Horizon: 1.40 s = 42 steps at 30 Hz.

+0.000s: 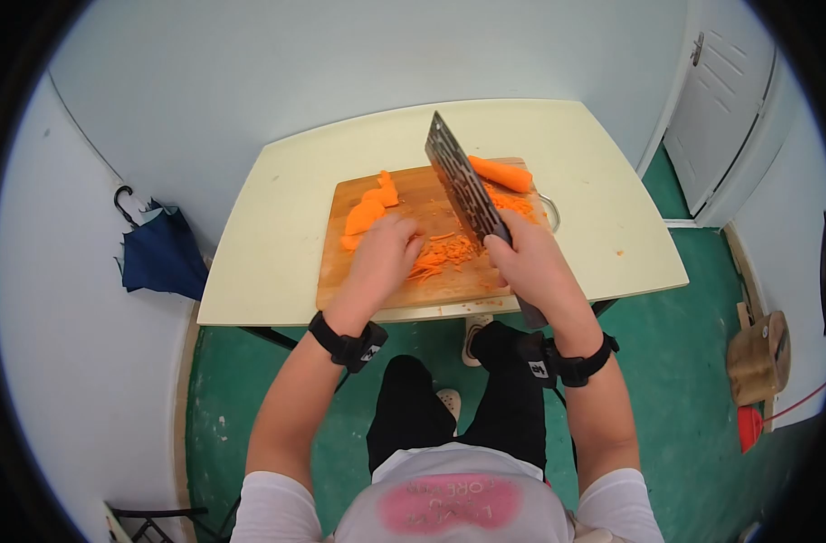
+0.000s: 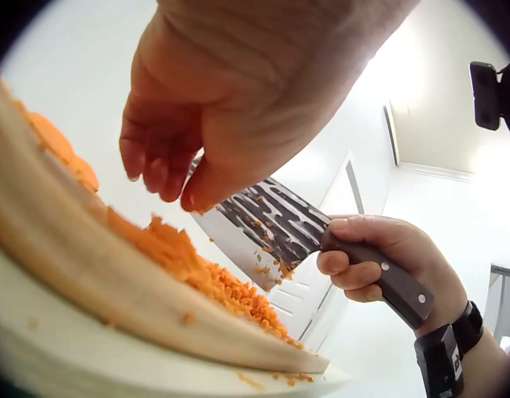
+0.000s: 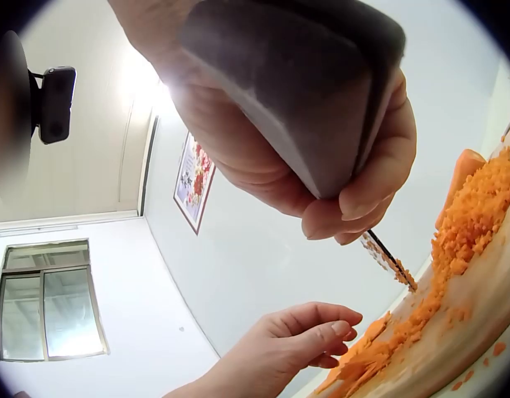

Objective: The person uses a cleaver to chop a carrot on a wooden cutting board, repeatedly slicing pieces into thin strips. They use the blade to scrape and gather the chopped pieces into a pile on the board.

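In the head view my right hand [image 1: 530, 258] grips the dark handle of a broad cleaver [image 1: 463, 176], its blade raised above the wooden cutting board [image 1: 340, 271]. Bits of orange carrot cling to the blade [image 2: 267, 228] in the left wrist view. My left hand [image 1: 386, 253] hovers over the board's left part, fingers loosely bent and holding nothing visible. Between the hands lies chopped carrot [image 1: 444, 253], strips toward the left and finer bits toward the right. Carrot slices [image 1: 366, 217] lie beyond my left hand. A larger carrot piece [image 1: 503, 175] rests at the board's far right.
The board lies on a pale table [image 1: 603, 208], with a metal ring [image 1: 550, 213] at its right edge. Small carrot crumbs are on the table. A blue umbrella [image 1: 162, 253] leans by the left wall; a wooden object [image 1: 759, 359] stands at the right.
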Each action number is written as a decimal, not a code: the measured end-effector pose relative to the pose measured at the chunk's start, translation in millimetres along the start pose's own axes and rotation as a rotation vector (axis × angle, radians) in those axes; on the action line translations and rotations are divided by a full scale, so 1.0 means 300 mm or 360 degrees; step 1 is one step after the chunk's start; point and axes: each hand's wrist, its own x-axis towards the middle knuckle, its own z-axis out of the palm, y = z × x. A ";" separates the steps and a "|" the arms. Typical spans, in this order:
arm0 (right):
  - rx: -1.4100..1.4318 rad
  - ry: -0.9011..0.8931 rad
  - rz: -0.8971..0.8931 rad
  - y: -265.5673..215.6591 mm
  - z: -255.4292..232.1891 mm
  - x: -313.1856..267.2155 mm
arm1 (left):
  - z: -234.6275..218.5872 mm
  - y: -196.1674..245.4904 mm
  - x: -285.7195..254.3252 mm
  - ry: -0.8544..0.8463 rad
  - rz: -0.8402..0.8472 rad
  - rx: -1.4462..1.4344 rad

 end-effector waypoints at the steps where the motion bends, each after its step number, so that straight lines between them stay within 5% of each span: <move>1: 0.0006 0.0009 0.0035 -0.004 -0.012 -0.004 | -0.019 0.007 0.010 -0.0003 -0.0003 0.0011; 11: 0.0278 -0.0065 0.0240 -0.005 -0.065 -0.033 | -0.034 0.032 0.063 -0.0364 -0.0141 0.0471; 13: 0.0168 0.0022 0.0004 0.045 -0.058 -0.035 | -0.007 0.039 0.085 -0.0442 -0.0117 0.0492; 18: 0.0235 0.0061 -0.0025 0.076 -0.072 -0.064 | 0.014 0.094 0.148 -0.0629 -0.0075 0.0920; 28: 0.0255 0.0056 -0.0041 0.089 -0.093 -0.099 | 0.107 0.051 0.226 -0.0754 0.0133 0.0968; 42: 0.0243 0.0022 -0.0065 0.058 -0.094 -0.111 | -0.064 0.074 0.092 -0.0791 -0.0320 0.0705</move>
